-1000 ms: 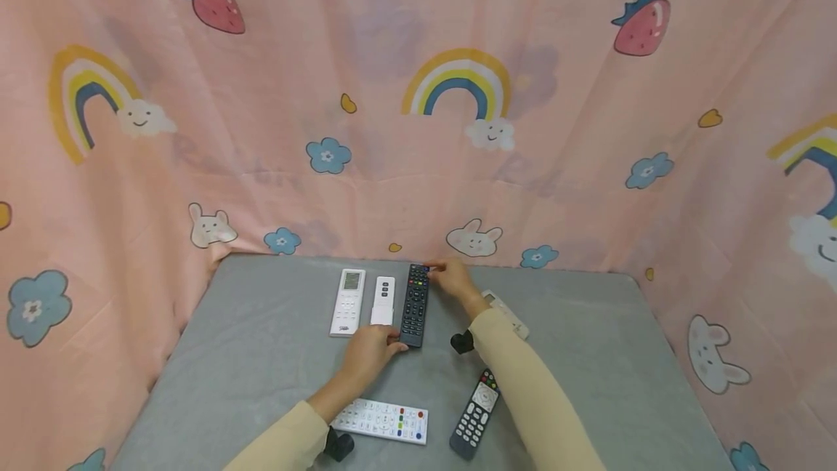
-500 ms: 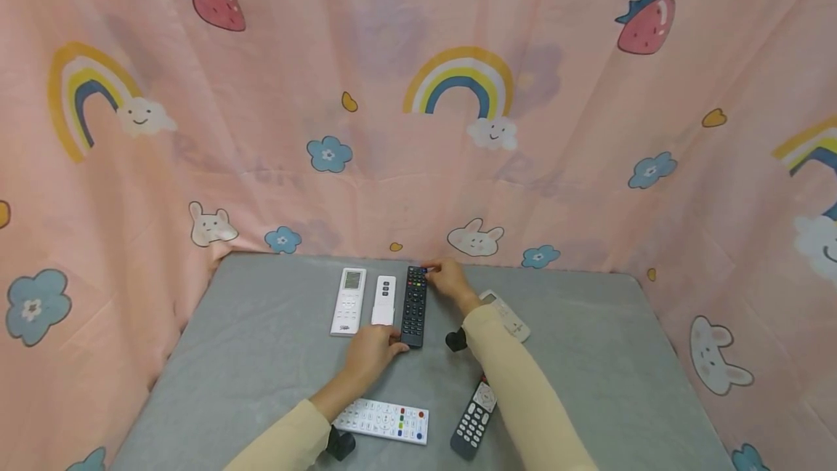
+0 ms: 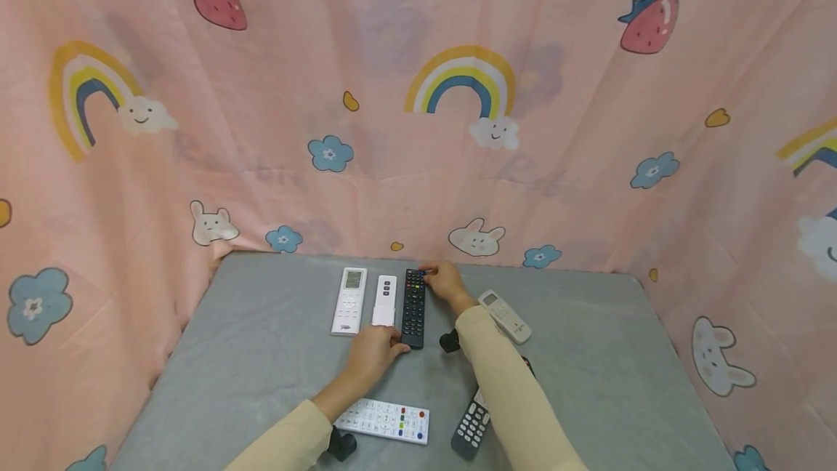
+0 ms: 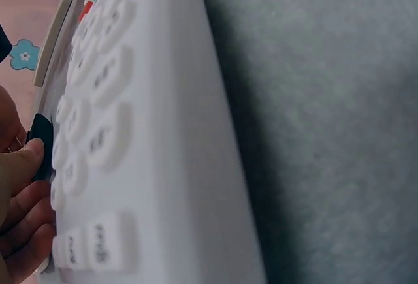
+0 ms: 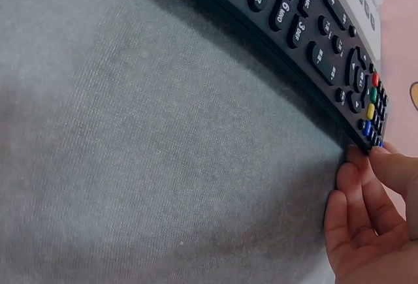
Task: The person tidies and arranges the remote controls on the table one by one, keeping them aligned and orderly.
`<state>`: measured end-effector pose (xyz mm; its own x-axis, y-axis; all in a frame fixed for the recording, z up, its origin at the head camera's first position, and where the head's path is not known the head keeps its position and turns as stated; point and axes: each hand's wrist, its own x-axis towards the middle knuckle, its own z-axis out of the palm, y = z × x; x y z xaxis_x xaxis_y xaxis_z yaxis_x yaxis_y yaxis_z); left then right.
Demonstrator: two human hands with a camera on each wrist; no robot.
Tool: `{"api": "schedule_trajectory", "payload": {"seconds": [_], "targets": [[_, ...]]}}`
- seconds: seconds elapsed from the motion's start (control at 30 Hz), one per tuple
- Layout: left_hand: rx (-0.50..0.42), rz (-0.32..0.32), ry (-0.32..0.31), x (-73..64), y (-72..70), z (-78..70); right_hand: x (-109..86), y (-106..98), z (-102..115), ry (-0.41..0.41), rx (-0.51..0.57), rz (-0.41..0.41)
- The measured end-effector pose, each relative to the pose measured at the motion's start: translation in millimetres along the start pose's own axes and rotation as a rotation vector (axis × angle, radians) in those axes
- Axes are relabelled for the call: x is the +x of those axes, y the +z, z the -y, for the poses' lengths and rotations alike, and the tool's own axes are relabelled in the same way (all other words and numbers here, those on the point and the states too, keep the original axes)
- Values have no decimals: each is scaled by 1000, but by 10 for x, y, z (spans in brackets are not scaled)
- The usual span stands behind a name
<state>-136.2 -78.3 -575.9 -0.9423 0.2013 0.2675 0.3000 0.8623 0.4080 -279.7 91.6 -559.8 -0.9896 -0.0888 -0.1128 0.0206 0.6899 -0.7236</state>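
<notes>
Your left hand (image 3: 371,351) pinches the near end of the black remote (image 3: 413,309) between thumb and finger, and your right hand (image 3: 447,282) pinches its far right corner. The black remote is at the right of a row of three on the table (image 3: 608,384), beside the slim remote (image 3: 385,300), whose near end your left hand hides, and the screen remote (image 3: 349,302). Your left arm covers the left end of the keypad remote (image 3: 395,424); blurred and cut off, it blocks much of your left wrist view. Your right sleeve (image 3: 516,391) crosses the dark remote (image 3: 469,431), hiding its middle, near the beige remote (image 3: 505,317). Your right wrist view crops the black remote's near end.
</notes>
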Motion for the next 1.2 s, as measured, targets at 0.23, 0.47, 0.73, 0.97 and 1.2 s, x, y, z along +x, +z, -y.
{"api": "schedule_trajectory", "payload": {"seconds": [0.23,0.47,0.73,0.97,1.2], "targets": [[-12,10,0,13,25,18,11,19,-4,3,-6,8],[-25,17,-5,13,13,18,6,15,6,-15,-10,11],[-22,19,-6,9,37,29,11,27,0,-12,-30,11],[-50,30,-22,5,30,23,16,58,-27,-9,-32,5],[-105,60,-39,9,-7,21,-19,38,-13,-32,-46,7]]}}
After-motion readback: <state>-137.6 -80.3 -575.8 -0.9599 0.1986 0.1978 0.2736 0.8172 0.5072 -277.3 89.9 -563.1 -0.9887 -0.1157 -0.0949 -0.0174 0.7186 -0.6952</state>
